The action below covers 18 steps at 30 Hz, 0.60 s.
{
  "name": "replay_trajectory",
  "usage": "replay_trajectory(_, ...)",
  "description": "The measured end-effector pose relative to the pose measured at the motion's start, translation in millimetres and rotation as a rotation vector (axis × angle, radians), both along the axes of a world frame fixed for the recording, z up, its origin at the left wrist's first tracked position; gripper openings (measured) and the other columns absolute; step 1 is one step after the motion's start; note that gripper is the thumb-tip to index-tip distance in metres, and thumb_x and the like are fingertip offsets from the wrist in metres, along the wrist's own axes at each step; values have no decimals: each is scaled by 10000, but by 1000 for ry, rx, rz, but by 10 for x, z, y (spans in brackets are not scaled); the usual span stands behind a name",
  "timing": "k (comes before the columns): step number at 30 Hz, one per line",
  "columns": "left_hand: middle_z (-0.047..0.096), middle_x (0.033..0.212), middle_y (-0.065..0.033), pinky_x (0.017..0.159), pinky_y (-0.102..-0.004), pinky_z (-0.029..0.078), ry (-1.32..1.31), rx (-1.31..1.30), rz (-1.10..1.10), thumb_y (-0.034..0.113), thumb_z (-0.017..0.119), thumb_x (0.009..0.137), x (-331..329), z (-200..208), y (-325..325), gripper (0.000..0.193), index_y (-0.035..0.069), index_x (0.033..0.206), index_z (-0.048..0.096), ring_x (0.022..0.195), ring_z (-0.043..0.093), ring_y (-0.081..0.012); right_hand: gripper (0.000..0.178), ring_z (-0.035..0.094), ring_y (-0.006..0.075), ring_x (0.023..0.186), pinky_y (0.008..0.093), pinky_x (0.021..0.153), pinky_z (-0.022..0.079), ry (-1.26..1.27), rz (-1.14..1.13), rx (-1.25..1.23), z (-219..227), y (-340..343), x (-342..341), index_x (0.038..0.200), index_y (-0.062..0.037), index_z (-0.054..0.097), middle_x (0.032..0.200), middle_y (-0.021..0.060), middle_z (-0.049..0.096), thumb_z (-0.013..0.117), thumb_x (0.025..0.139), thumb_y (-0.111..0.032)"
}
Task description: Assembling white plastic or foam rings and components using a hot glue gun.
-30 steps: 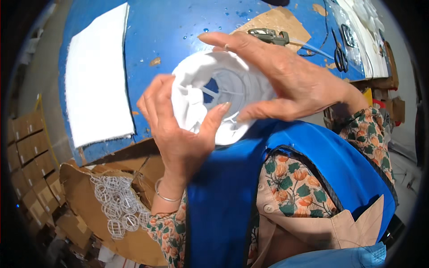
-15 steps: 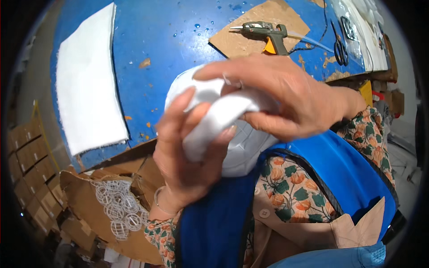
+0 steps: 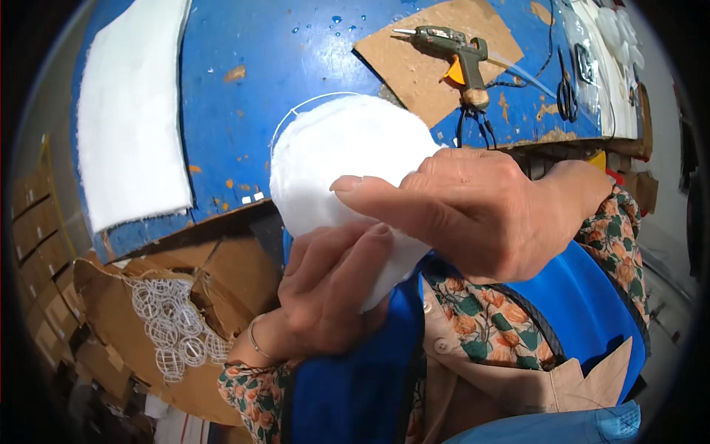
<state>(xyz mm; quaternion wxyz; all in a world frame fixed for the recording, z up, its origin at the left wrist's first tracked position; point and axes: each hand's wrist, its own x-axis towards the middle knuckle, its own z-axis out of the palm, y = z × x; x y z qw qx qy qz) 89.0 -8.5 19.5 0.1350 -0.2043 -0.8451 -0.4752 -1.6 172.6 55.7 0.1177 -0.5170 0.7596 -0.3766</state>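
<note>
White padding (image 3: 347,152), gripped by your left hand (image 3: 333,277) and right hand (image 3: 473,211), might wrinkle if you tug unevenly.

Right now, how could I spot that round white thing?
Find the big blue table. At its near edge, the left hand holds a puffy white bundle beneath the right hand. Unlike the flat white piece farther left, it's rounded, with thin white wire along one edge.
</note>
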Motion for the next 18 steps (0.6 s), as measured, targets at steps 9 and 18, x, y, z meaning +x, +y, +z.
replay_trajectory(9,610,887,-213,628,-318,505,-98,50,-41,-84,588,673,-6,43,-16,377,-82,1044,516,743,622,-276,627,621,287,676,341,600,496,-364,48,-166,-194,-19,-31,1283,133,401,808,196,618,555,679,60)
replay_trajectory(18,555,1093,-235,739,-349,505,-273,196,99,-21,674,686,-101,46,-126,626,-67,1254,415,869,619,-309,697,551,329,1065,413,891,463,-392,137,-179,-84,-103,-284,1339,60,334,1201,240,511,655,746,-118)
